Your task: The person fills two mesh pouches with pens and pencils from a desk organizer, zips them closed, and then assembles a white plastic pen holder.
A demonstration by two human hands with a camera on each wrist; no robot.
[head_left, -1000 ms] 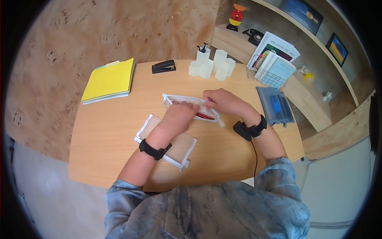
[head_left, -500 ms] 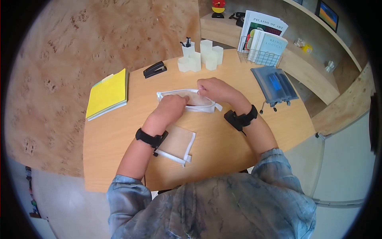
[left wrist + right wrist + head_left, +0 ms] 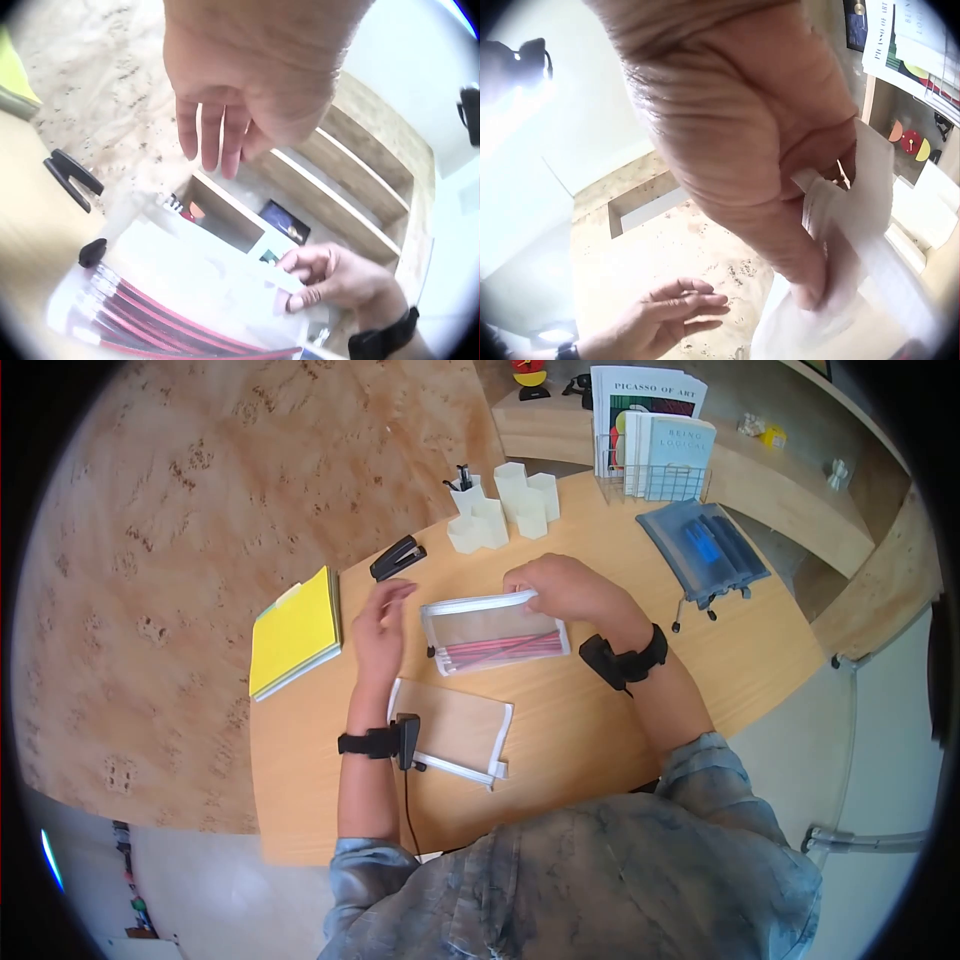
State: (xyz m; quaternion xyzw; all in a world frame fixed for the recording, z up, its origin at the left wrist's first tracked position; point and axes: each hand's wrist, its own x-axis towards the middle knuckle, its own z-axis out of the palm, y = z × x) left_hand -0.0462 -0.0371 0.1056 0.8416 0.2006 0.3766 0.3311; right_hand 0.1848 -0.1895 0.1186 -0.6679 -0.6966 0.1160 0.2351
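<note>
In the head view my right hand pinches the upper right corner of a clear zip pouch with white edging. Several red pencils lie along the pouch's lower part and show through it. The right wrist view has the thumb pressed on the pouch's white band. To the left of this pouch, my left hand is apart from it, fingers extended and holding nothing. A second clear pouch, flat and with white edging, lies on the desk near my left wrist.
A black stapler lies behind my left hand, with yellow folders at the left. White hexagonal pen holders stand at the back. At right are a blue-grey mesh pouch and a wire rack of books.
My left hand has come out of the pouch and moved left, its fingers straightening. The pouch, its mouth wide before, now shows its flat side with the pencils, its corner in my right hand.
</note>
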